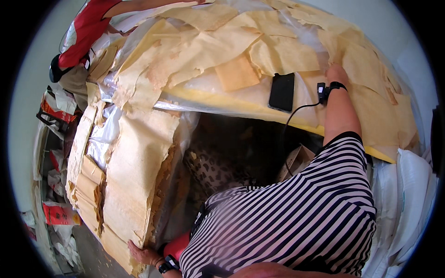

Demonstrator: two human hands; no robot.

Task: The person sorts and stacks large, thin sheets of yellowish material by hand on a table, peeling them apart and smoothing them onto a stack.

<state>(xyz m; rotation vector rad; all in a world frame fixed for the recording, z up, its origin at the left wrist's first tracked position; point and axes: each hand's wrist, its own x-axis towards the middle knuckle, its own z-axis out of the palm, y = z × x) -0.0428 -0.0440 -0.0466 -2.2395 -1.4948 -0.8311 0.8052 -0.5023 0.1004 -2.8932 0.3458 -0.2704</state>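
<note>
My left hand rests at the near end of a stack of large, thin, pale yellow sheets; its fingers stretch over the edge. The sheets look dry, with ragged brown edges. Reaching far to the right, my right hand touches similar sheets spread over a plastic-covered surface. Its fingertips are hard to make out, so whether it pinches a sheet is unclear. Left of that wrist lies a black phone. A smaller orange-tan piece is beside the phone, and overlapping sheets cover the far side.
At the far left another person in a red top reaches over the sheets. Folded tan bundles lie along the left edge. Red and white bags stand below. White sacks are at the right. A black cable hangs from my right wrist.
</note>
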